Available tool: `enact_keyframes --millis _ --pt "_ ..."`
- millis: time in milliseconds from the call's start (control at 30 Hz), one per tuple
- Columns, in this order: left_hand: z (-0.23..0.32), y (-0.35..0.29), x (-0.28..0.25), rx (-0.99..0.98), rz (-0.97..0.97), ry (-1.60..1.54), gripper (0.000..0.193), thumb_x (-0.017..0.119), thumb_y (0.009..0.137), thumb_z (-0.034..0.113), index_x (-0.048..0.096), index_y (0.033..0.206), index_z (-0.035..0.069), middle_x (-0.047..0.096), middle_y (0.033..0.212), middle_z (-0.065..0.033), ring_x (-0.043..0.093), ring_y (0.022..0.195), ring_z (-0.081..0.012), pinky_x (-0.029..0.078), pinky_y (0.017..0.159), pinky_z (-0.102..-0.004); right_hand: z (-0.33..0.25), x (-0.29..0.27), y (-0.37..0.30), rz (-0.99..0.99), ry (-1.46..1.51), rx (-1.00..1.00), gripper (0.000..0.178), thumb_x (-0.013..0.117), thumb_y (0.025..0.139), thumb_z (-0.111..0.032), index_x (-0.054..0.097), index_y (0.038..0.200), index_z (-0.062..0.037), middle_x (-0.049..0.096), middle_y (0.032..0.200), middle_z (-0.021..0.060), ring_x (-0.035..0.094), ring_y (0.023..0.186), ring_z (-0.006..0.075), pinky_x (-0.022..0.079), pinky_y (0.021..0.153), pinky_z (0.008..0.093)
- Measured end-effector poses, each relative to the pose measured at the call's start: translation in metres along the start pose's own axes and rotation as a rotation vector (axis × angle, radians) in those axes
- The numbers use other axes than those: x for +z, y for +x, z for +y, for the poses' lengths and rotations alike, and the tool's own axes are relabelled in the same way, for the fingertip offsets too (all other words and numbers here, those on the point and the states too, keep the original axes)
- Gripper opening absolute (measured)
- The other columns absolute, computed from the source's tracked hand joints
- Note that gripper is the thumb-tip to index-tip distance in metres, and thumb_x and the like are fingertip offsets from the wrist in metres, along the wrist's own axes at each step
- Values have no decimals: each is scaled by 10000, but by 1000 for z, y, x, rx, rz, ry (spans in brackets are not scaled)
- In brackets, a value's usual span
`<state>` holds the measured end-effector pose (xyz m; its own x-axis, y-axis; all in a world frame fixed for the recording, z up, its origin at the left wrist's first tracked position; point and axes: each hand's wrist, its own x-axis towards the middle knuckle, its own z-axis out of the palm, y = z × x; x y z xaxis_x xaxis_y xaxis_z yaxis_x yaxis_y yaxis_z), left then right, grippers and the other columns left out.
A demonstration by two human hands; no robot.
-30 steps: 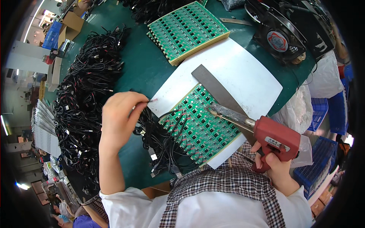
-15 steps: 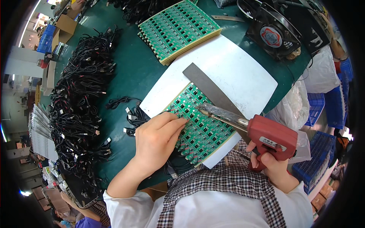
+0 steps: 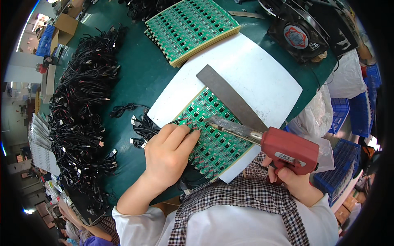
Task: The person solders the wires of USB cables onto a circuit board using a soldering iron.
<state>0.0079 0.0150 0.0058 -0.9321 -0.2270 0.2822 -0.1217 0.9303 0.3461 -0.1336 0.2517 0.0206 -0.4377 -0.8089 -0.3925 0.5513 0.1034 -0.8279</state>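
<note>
A green circuit board (image 3: 223,141) with rows of small black parts lies on a white sheet (image 3: 262,69). Over its left side my left hand (image 3: 166,153) is closed, fingertips pinching a thin black cable (image 3: 177,121); its red wire ends show beside them, though the grip itself is mostly hidden. My right hand (image 3: 289,178) grips the handle of a red soldering gun (image 3: 289,151). The gun's metal tip reaches left onto the board, close to my left fingertips. More cables with red wires hang off the board's near left edge. A flat grey metal bar (image 3: 230,96) lies along the board's far right edge.
A stack of green circuit boards (image 3: 193,28) stands at the back. Heaped black cables (image 3: 82,119) line the left side, and a smaller cable bundle (image 3: 145,127) lies near my left hand. A black fan (image 3: 295,37) stands back right. Blue crates (image 3: 338,164) sit beyond the table's right edge.
The soldering gun has shifted slightly left and down, its tip now nearer my left hand. My left fingers have curled in more and drawn back a little. The view has tilted slightly.
</note>
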Motion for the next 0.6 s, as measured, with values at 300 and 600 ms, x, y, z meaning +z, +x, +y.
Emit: enact_keyframes --millis 300,600 --pt "-9 -1 4 62 45 39 274 621 589 31 651 860 66 569 811 -23 570 724 -179 467 512 -281 3 -1 3 -40 -130 48 561 674 803 -159 432 1288 -14 585 928 62 525 724 103 444 639 241" --pt "-8 -2 2 43 18 11 277 613 583 21 647 855 58 565 818 -31 566 734 -190 472 517 -291 1 4 5 41 -220 61 602 631 744 -147 428 1293 -4 581 755 64 535 565 114 447 511 239"
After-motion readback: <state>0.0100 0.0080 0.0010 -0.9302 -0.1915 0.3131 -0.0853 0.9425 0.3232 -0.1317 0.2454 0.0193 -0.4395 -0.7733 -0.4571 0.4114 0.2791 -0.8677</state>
